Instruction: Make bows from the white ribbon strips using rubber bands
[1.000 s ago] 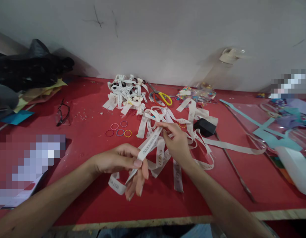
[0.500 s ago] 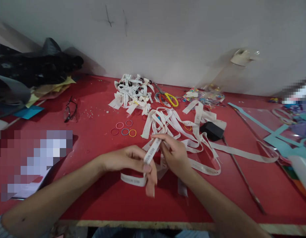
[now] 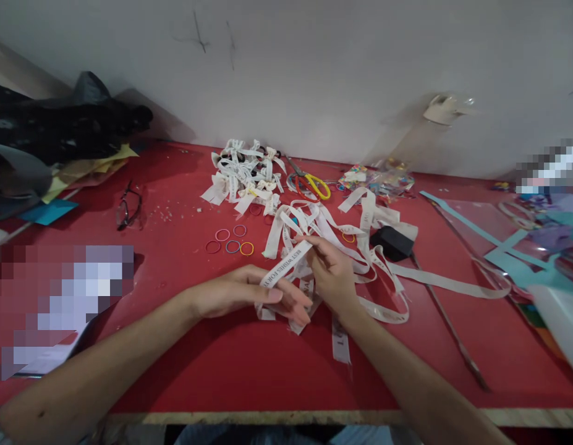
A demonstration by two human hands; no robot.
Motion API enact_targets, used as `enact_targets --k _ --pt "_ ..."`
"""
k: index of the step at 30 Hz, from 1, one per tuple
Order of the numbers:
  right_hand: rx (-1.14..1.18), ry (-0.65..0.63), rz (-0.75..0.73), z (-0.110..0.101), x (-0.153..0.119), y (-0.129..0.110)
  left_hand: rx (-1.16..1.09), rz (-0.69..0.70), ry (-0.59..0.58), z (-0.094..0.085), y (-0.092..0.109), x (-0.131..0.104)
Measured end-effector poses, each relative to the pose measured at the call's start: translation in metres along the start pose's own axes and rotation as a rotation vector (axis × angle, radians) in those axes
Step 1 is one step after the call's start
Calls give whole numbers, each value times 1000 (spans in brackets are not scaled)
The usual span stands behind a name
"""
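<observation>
A white ribbon [image 3: 286,264] printed "BEST WISHES FOR YO..." is stretched slantwise between my two hands. My left hand [image 3: 256,293] pinches its lower end between thumb and fingers, palm turned up. The upper end is gripped by the fingertips of my right hand [image 3: 330,269]. More of the ribbon hangs below and behind my left fingers. Beyond my hands lies a loose heap of white printed ribbon [image 3: 323,222]. One cut end [image 3: 340,343] rests on the red table beneath my right wrist.
Several coloured rubber bands [image 3: 232,246] lie left of the heap. Behind are tied ribbon bows [image 3: 242,173] and red-yellow scissors [image 3: 316,186]. Glasses [image 3: 129,207] sit left; a black block [image 3: 392,243] and a thin rod [image 3: 453,330] lie right. Plastic packets [image 3: 388,179] are near the wall.
The ribbon between my hands is now tilted flatter, its print more visible. My left fingers have swung up and to the right, and the loop that hung below has shrunk.
</observation>
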State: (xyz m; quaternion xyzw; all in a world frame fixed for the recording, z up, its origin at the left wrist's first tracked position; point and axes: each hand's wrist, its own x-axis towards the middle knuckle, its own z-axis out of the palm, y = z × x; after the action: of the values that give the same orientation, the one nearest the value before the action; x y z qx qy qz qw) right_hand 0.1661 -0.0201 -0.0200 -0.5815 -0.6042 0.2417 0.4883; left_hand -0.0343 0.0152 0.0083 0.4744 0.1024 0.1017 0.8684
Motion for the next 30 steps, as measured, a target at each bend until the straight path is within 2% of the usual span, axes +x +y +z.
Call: enact_targets --k 2,5,9,11,13,18,20,25,30 --pt "-7 11 -44 0 0 -1 -57 25 52 -2 -3 2" --pt "9 72 -88 -2 -1 -4 -56 16 66 -5 -4 3" --pt "46 218 -199 -7 -5 -9 -57 -14 -2 -6 -2 3" --pt "62 242 -271 -8 -8 -12 -67 -39 -56 -5 -2 4" --pt "66 205 -339 -8 -10 -14 -73 -79 -108 -3 -4 5" --pt "-4 -10 -478 -2 -9 -14 -168 -141 -227 2 -10 7" --pt "-18 -53 -506 -1 -7 -12 -224 -166 -258 1 -11 7" --pt "-50 2 -574 -6 -4 -14 -221 -230 -200 -5 -9 6" --pt "-118 -41 -749 -7 -7 -21 27 -302 -269 5 -6 9"
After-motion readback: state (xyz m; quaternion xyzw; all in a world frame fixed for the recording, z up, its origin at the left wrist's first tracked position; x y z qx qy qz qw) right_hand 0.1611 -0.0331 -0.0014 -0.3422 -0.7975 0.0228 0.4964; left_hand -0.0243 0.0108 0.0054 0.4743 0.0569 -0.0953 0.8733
